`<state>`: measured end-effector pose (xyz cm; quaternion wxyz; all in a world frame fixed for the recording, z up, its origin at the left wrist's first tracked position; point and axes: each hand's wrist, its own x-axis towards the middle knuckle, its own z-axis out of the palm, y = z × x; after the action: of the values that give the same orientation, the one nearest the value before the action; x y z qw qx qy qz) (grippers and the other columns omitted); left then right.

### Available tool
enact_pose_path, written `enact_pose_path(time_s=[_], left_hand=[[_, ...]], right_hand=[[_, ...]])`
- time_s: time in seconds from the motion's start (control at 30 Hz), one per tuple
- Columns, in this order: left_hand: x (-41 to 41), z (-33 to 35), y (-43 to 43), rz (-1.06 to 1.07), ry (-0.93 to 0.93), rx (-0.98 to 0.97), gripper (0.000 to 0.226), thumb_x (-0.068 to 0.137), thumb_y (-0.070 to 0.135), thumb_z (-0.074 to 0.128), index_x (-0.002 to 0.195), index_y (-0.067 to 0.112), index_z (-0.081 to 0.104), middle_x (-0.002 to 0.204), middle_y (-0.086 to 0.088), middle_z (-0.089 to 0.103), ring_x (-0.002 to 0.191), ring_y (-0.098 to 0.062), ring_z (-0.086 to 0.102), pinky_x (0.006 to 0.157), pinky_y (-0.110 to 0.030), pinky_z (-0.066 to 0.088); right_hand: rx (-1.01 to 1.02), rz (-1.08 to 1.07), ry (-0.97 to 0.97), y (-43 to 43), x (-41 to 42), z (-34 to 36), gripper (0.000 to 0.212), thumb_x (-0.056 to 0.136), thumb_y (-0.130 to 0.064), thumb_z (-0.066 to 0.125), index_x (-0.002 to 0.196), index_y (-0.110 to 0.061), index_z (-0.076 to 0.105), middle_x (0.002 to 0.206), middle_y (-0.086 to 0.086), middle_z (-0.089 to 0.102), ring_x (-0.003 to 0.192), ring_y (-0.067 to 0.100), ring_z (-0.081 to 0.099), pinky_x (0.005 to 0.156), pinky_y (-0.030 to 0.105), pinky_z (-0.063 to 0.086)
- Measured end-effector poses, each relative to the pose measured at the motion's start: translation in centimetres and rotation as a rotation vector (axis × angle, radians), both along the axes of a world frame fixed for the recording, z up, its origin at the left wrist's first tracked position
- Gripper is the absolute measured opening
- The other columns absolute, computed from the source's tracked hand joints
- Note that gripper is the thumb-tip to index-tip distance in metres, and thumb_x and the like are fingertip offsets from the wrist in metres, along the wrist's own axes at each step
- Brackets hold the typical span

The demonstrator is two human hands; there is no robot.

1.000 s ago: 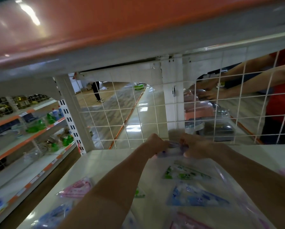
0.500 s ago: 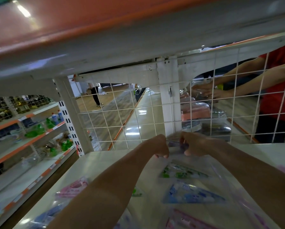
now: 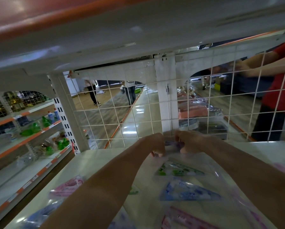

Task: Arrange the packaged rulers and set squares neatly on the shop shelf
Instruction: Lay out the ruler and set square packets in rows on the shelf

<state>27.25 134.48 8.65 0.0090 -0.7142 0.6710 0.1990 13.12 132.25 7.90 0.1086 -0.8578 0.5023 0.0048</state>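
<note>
Nearest you, under your right forearm: red packet (image 3: 188, 219), flat on the white shelf (image 3: 92, 162). Behind it the blue packet (image 3: 188, 192), then the green packet (image 3: 178, 169). The three lie one behind another, all under glossy clear plastic. Triangular set-square shapes show through on the blue and green ones.

Left of your left forearm: pink packet (image 3: 67, 187), flat, well apart from that row.

Further back, your hands meet at the rear of the shelf. Left hand (image 3: 155, 144): fingers curled under, gripping one end of a small purple packet (image 3: 173, 143). Right hand (image 3: 193, 142): fingers pinching the other end. The packet is held just above the shelf, close in front of the wire mesh (image 3: 122, 113). It is blurred and its contents are not readable.

Beyond the mesh, right: a person in a red top (image 3: 279, 83), arms reaching across. Far left: another shelf run with green bottles (image 3: 32, 128).
</note>
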Motion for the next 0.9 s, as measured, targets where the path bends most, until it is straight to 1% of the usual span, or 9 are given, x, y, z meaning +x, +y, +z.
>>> enact_pose_path(time_s=[0.1,0.23,0.33,0.4,0.53,0.63,0.7,0.77,0.9], left_hand=[[0.2,0.0,0.0,-0.005,-0.002,0.003,0.040,0.083,0.002,0.067,0.119,-0.006,0.052,0.071,-0.004,0.049,0.089,-0.028,0.067,0.063,-0.023,0.053],[0.4,0.0,0.0,-0.035,-0.042,-0.038,0.045,0.082,0.009,0.070,0.121,-0.003,0.052,0.076,-0.003,0.045,0.067,-0.018,0.054,0.054,-0.020,0.048],[0.7,0.0,-0.1,-0.040,-0.015,-0.030,0.050,0.082,0.011,0.071,0.125,-0.002,0.050,0.096,-0.006,0.048,0.077,-0.019,0.055,0.059,-0.021,0.049],[0.9,0.2,-0.1,-0.042,0.007,-0.013,0.048,0.081,0.012,0.073,0.121,-0.003,0.051,0.093,-0.006,0.050,0.080,-0.020,0.057,0.054,-0.020,0.049],[1.6,0.2,-0.4,-0.019,0.022,0.000,0.022,0.079,0.007,0.073,0.089,0.002,0.053,0.075,-0.003,0.050,0.062,-0.015,0.059,0.047,-0.014,0.048],[1.8,-0.4,-0.8,-0.061,-0.062,-0.030,0.027,0.079,0.012,0.073,0.066,0.009,0.050,0.065,-0.001,0.053,0.051,-0.009,0.054,0.049,-0.015,0.045],[1.8,-0.5,-0.8,-0.081,-0.092,-0.040,0.018,0.079,0.015,0.073,0.074,0.002,0.061,0.068,-0.005,0.058,0.058,-0.015,0.057,0.054,-0.015,0.042],[1.8,-0.5,-0.7,-0.107,-0.099,-0.050,0.027,0.080,0.015,0.072,0.096,-0.006,0.067,0.082,-0.009,0.058,0.074,-0.018,0.059,0.054,-0.013,0.039],[1.6,-0.6,-0.7,-0.147,-0.125,-0.089,0.034,0.081,0.015,0.071,0.107,-0.005,0.064,0.082,-0.006,0.055,0.078,-0.018,0.055,0.051,-0.014,0.035]], right_hand=[[0.013,0.007,0.021,0.1,0.1,0.2,0.032,0.087,-0.020,0.063,0.115,-0.020,0.047,0.103,0.004,0.054,0.093,0.020,0.053,0.081,0.031,0.046],[0.027,0.002,0.034,0.1,0.2,0.2,0.032,0.087,-0.016,0.061,0.116,-0.018,0.048,0.107,0.005,0.055,0.097,0.021,0.054,0.084,0.032,0.046],[0.057,-0.018,0.018,0.2,0.2,0.3,0.032,0.086,-0.016,0.062,0.115,-0.019,0.049,0.109,0.005,0.056,0.101,0.022,0.055,0.086,0.033,0.046],[0.095,-0.029,0.013,0.2,0.1,0.6,0.033,0.085,-0.017,0.063,0.116,-0.019,0.050,0.112,0.004,0.055,0.103,0.022,0.055,0.086,0.033,0.046],[0.111,-0.032,0.002,0.4,0.0,0.7,0.031,0.087,-0.014,0.059,0.116,-0.022,0.050,0.109,0.001,0.053,0.100,0.020,0.053,0.082,0.031,0.045],[0.089,-0.022,0.021,1.0,0.1,0.8,0.029,0.090,-0.013,0.057,0.116,-0.021,0.050,0.104,-0.001,0.051,0.093,0.017,0.051,0.074,0.026,0.042],[0.088,-0.024,0.036,1.5,0.2,1.0,0.028,0.090,-0.013,0.057,0.117,-0.020,0.050,0.102,-0.002,0.050,0.091,0.016,0.050,0.068,0.024,0.040],[0.090,-0.038,0.044,1.8,0.2,1.1,0.029,0.090,-0.014,0.058,0.116,-0.021,0.051,0.104,-0.001,0.052,0.091,0.016,0.051,0.064,0.023,0.040],[0.083,-0.061,0.070,2.0,0.3,1.2,0.032,0.087,-0.014,0.060,0.117,-0.021,0.051,0.114,0.002,0.056,0.096,0.019,0.055,0.073,0.027,0.045]])
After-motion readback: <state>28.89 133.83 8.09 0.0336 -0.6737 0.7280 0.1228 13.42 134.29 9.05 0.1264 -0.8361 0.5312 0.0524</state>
